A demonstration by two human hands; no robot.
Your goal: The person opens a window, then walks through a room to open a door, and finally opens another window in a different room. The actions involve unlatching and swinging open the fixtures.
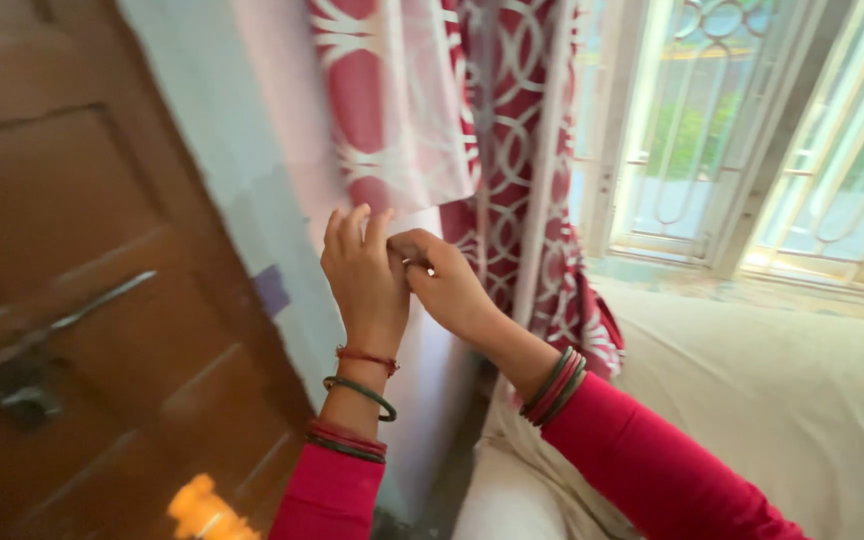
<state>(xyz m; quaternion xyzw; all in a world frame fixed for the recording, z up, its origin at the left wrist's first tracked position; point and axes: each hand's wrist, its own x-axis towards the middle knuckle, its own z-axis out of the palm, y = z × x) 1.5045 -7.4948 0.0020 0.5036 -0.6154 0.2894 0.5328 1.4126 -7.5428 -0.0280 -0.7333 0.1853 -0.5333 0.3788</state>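
Right hand point(444, 280) curled, fingertips pinching a small pale item, too small to tell, against left hand point(364, 272). Left fingers upright, pressed together. Red-white patterned curtain point(422, 110) just behind.

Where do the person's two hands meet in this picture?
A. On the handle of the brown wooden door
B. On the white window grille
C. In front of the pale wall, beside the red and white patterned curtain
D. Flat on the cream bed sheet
C: the left hand and right hand touch fingertip to fingertip before the pale wall, next to the red and white patterned curtain, away from door, window and bed.
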